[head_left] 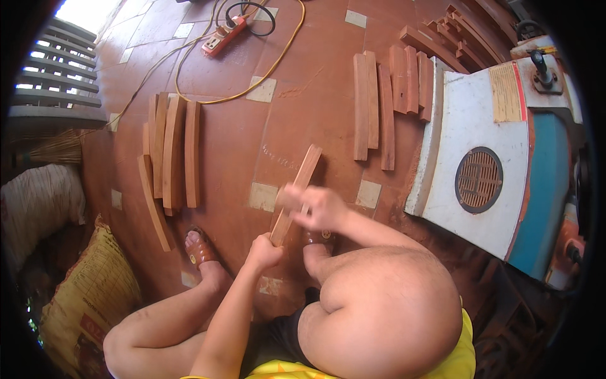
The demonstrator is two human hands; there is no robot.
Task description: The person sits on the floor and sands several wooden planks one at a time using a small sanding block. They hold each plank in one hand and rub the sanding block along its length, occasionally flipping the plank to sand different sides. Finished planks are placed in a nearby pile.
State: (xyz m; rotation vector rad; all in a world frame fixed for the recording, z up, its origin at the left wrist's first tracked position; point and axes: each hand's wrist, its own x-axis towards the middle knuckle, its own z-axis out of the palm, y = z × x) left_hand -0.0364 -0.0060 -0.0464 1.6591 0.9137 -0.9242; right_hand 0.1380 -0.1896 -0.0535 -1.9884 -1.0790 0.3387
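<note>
A narrow reddish-brown wooden strip point(307, 165) slants up and away in front of me, between my feet. My left hand point(265, 251) is closed round its near end. Over the strip's middle is my right hand point(323, 208), its fingers bent and smeared by motion. A small tan-brown patch point(288, 198) shows at those fingertips, against the strip; it is too blurred to name. The far end of the strip points up off the floor.
Several wooden strips point(173, 155) lie at the left on the tiled floor point(233, 151), others point(374, 110) at the far right. A white-and-blue machine point(486, 101) stands right. Behind are a red power strip point(225, 36) and yellow cable point(278, 66); sacks point(95, 297) stand left.
</note>
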